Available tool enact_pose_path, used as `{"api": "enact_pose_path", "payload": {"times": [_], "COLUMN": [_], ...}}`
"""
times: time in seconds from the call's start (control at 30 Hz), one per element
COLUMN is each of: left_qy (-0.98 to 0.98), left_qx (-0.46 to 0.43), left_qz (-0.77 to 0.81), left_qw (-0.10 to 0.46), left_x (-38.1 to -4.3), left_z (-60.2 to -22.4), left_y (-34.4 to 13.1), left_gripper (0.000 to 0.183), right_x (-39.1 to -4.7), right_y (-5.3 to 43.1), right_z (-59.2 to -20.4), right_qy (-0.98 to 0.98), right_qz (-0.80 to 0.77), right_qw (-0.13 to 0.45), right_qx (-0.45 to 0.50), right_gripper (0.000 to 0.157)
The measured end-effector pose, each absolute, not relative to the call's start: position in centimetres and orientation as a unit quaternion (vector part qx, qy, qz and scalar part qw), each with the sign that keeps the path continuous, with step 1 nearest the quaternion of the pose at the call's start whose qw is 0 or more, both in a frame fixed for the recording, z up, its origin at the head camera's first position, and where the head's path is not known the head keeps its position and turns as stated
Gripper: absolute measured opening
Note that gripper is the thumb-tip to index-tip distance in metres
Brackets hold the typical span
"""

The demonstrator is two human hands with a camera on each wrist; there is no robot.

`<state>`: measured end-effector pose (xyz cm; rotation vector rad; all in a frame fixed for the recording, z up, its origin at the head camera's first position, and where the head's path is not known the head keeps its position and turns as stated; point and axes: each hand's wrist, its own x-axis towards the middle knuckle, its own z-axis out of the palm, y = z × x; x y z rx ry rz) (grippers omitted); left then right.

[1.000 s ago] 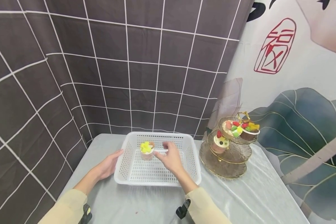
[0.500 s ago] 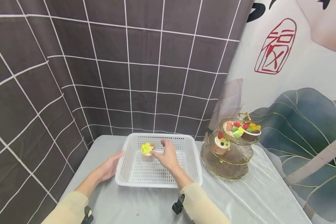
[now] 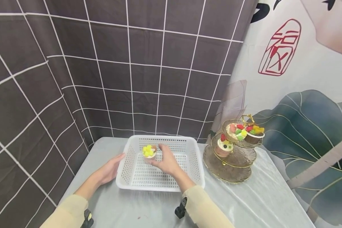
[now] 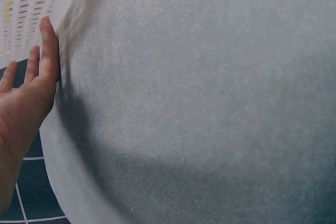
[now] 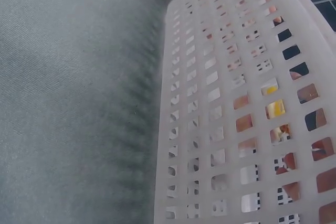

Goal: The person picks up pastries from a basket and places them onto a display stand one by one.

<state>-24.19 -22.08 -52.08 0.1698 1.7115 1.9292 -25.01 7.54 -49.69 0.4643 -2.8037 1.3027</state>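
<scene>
In the head view, a dessert cup [image 3: 149, 152] topped with yellow pieces stands inside a white plastic basket [image 3: 142, 186], towards its back left. My right hand [image 3: 168, 162] reaches into the basket, its thumb at the cup's front and its fingers spread just right of the cup; whether they all touch it cannot be made out. Through the holes of the basket wall, the right wrist view shows only bits of hand and yellow topping. My left hand [image 3: 109, 169] rests against the basket's left side. Its straight fingers [image 4: 49, 51] lie along the wall in the left wrist view.
Right of the basket stands a tiered glass stand [image 3: 228, 169] with gold rims. It bears a cup with a strawberry [image 3: 224, 148], a pastry [image 3: 235, 131] and a fruit-topped dark cup [image 3: 254, 134]. A grey cloth [image 3: 159, 209] covers the table; a dark gridded curtain [image 3: 148, 79] hangs behind.
My right hand has moved left inside the basket, bringing the thumb to the front of the dessert cup and the fingers close beside it. My left hand has stayed at the basket's side.
</scene>
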Motion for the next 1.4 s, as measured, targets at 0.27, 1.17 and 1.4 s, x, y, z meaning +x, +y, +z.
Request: {"api": "enact_pose_path", "payload": {"times": [0.27,1.17,1.4], "left_qy": [0.636,0.641,0.645], "left_qx": [0.064,0.069,0.067], "left_qz": [0.717,0.709,0.707], "left_qw": [0.278,0.285,0.282], "left_x": [-24.2,-24.1,-24.3], "left_z": [-51.9,-52.0,-52.0], "left_y": [-22.2,-22.7,-22.4], "left_gripper": [0.078,0.078,0.077], "right_x": [-25.2,-23.6,-22.4], "right_y": [7.3,5.0,2.4], "right_z": [-49.8,-49.7,-48.3], "right_qy": [-0.895,-0.907,-0.926], "right_qz": [0.415,0.351,0.319], "right_qw": [-0.010,-0.062,-0.033], "right_qx": [0.161,0.226,0.199], "right_gripper": [0.092,0.095,0.095]}}
